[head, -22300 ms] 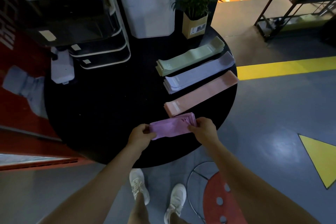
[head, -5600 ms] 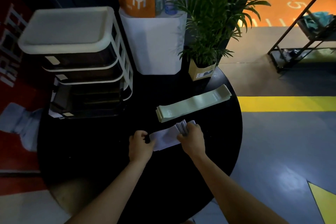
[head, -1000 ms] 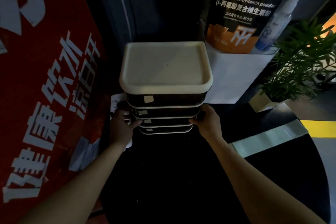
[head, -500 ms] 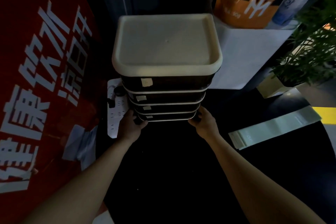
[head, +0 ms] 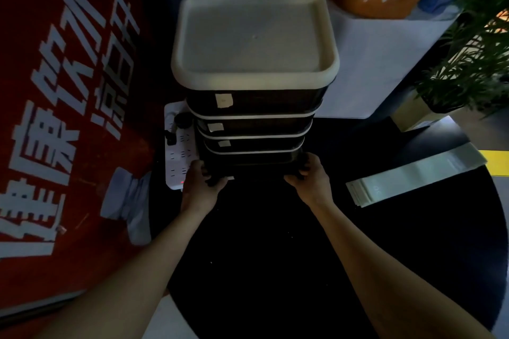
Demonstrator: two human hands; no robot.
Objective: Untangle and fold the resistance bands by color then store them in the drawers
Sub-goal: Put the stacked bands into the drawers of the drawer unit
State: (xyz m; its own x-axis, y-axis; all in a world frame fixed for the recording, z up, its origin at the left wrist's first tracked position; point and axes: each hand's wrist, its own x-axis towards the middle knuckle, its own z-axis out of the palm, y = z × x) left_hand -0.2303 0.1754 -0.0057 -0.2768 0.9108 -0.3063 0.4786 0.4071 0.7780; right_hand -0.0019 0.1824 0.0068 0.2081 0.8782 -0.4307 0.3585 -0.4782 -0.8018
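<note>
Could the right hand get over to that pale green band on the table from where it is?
Probably yes. The right hand grips the bottom drawer, but only bare black table lies between it and the green band.

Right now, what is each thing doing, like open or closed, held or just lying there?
Bottom drawer: pulled out a little, gripped at both front corners.
Upper three drawers: pushed in, closed.
Left hand: fingers curled round the bottom drawer's left corner.
Right hand: fingers curled round its right corner.
Green resistance bands: stacked flat on the round black table, untouched.
Power strip: lying flat, plugs in it.
</note>
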